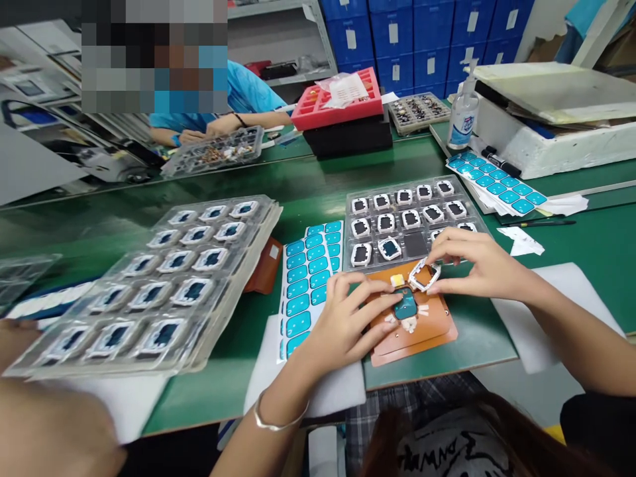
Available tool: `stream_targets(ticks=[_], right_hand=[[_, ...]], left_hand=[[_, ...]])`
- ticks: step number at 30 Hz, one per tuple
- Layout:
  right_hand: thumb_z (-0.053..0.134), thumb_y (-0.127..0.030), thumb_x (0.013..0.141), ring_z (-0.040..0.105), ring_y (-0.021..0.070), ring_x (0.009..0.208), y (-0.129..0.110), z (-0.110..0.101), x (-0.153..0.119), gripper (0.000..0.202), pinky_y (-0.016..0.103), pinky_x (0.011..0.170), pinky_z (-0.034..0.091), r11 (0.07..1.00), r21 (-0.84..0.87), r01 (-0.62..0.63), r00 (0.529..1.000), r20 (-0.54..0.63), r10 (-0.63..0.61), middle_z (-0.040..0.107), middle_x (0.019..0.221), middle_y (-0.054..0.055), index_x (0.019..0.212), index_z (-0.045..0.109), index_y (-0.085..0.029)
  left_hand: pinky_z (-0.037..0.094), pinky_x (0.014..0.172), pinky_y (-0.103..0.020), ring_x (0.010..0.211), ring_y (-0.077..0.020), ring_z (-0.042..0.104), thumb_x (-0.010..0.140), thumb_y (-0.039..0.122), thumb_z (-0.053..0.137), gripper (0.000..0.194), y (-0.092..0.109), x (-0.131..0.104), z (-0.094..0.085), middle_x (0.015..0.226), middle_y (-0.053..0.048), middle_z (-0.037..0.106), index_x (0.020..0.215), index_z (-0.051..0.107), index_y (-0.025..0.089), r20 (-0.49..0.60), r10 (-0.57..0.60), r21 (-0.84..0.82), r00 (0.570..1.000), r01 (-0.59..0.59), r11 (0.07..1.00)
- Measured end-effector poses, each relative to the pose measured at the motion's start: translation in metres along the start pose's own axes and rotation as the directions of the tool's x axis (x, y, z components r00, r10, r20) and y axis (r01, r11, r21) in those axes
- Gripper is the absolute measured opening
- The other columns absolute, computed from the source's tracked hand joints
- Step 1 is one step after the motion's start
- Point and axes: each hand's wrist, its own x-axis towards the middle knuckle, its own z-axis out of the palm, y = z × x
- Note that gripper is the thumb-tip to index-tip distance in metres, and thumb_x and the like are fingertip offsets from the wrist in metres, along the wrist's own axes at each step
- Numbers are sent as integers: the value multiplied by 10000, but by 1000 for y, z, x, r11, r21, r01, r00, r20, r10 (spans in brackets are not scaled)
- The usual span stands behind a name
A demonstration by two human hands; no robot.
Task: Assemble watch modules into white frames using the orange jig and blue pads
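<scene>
My right hand (467,265) pinches a small white frame (424,275) with a rounded octagonal outline, holding it tilted above an orange-brown plate (412,341). Nearer to me, my left hand (345,318) rests with fingers apart over the plate. Its fingertips touch a dark teal rounded piece (406,305) lying there. Pale strips stick out around that piece, and a small yellow-white block (398,280) sits just behind it. Past my hands is a clear tray (415,244) of similar white frames with dark centres; my right hand hides some of them.
Sheets of teal stickers (304,265) lie left of the plate, beside stacked clear trays (238,265). A neighbour's blurred arm (54,417) is at lower left. Opposite, a co-worker's hands (223,126) work at a parts tray (218,156). A pump bottle (463,119) stands at back right.
</scene>
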Motion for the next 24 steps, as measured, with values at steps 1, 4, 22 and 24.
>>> stream_targets(ticks=[1,4,22,24], right_hand=[[764,-393,789,615,172,801,0,2,-1,260,318,704,512,999,-38,-13,1000,-3,13,639,909,60,899,705,-165],[735,-369,820,635,181,817,-1,10,-3,210,328,722,529,997,-76,2,1000,-4,-2,639,929,67,872,701,-169],[654,-322,878,652,236,848,-16,41,-11,161,409,806,524,923,-384,-19,961,-264,-89,752,973,93,859,725,-179],[678,-363,863,662,241,833,-16,40,-11,195,407,788,524,922,-385,-42,960,-270,-69,757,965,97,839,724,-174]], left_hand=[[329,887,-426,1034,-248,444,1001,314,449,245,0,0,0,1139,-72,633,1188,573,216,1,13,-4,1000,-13,1000],[332,893,-420,1039,-245,448,1000,311,451,232,0,1,-1,1145,-67,644,1152,600,217,13,49,-19,999,-49,999],[311,937,-441,1080,-266,476,938,353,556,294,-1,-1,-1,1161,-19,713,1211,594,251,64,46,-72,997,-41,997],[319,931,-438,1070,-262,481,936,364,562,300,0,0,-2,1151,-19,717,1210,596,248,63,47,-75,997,-43,996]])
